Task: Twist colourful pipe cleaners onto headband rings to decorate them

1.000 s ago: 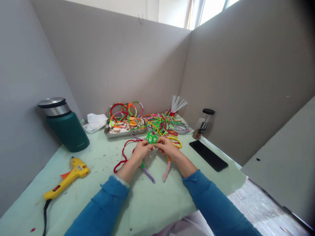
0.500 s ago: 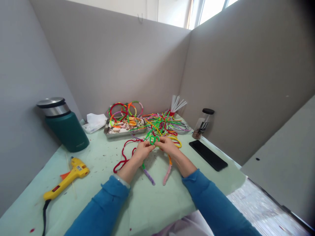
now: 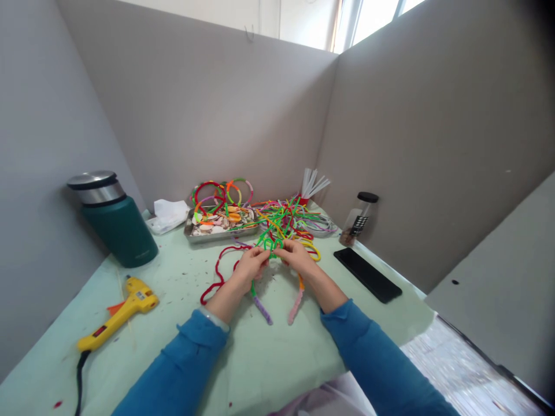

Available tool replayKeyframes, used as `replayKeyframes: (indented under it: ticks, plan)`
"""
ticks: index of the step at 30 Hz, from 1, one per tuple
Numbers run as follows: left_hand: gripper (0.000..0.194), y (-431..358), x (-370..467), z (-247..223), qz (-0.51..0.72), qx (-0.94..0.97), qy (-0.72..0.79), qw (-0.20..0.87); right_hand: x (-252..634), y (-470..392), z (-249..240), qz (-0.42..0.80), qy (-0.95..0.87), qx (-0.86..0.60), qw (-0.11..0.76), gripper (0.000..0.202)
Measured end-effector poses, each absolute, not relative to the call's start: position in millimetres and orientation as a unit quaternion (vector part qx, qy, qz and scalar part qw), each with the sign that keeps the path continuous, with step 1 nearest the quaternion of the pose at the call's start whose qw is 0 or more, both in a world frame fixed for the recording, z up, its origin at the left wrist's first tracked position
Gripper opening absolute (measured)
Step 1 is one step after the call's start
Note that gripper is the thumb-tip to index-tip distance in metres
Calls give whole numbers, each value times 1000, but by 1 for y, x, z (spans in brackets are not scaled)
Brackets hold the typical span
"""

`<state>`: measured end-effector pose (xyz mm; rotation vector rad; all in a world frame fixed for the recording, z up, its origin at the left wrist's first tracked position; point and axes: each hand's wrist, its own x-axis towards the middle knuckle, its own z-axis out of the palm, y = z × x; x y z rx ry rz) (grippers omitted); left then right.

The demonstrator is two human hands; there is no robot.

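Note:
Between my hands is a green pipe cleaner bent into small loops. My left hand pinches its left side, and my right hand pinches the right side. Both hands are closed, with fingertips close together. Below them, a curved band wrapped in coloured fuzzy stems shows a purple end and a pink end; its upper part is hidden by my hands. Left of my left hand, a red pipe cleaner lies in a wavy line on the table.
A metal tray of shells with wrapped hoops stands behind, beside a pile of pipe cleaners. A yellow glue gun and green bottle are left. At right are a black phone, a jar and white sticks.
The green loops have spread a little wider and stand more upright between my fingers. My hands have barely shifted; the other things lie as before.

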<state>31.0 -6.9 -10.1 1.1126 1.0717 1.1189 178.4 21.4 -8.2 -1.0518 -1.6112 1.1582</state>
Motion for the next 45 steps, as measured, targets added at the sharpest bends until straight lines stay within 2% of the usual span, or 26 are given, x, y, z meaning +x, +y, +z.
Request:
replayKeyframes:
  ticks: [7, 13, 20, 31, 35, 40, 45]
  plan:
    - [36, -6, 30, -9, 496, 448, 410, 621, 180, 19, -5, 493, -651, -394, 423, 25]
    - [37, -7, 30, -11, 483, 483, 430, 591, 184, 22, 2, 435, -669, -384, 465, 31]
    - [27, -9, 33, -10, 463, 499, 424, 598, 186, 30, 8, 395, -708, -406, 423, 18]
    - [22, -13, 32, -10, 465, 466, 398, 639, 180, 29, -1, 491, -617, -415, 454, 24]
    - [20, -10, 32, -13, 476, 468, 409, 622, 185, 27, -5, 511, -628, -397, 432, 28]
    - [21, -7, 31, -15, 478, 469, 444, 596, 193, 22, -5, 541, -670, -370, 348, 23]
    - [20, -5, 31, -17, 474, 479, 471, 569, 192, 21, -8, 517, -688, -363, 357, 14]
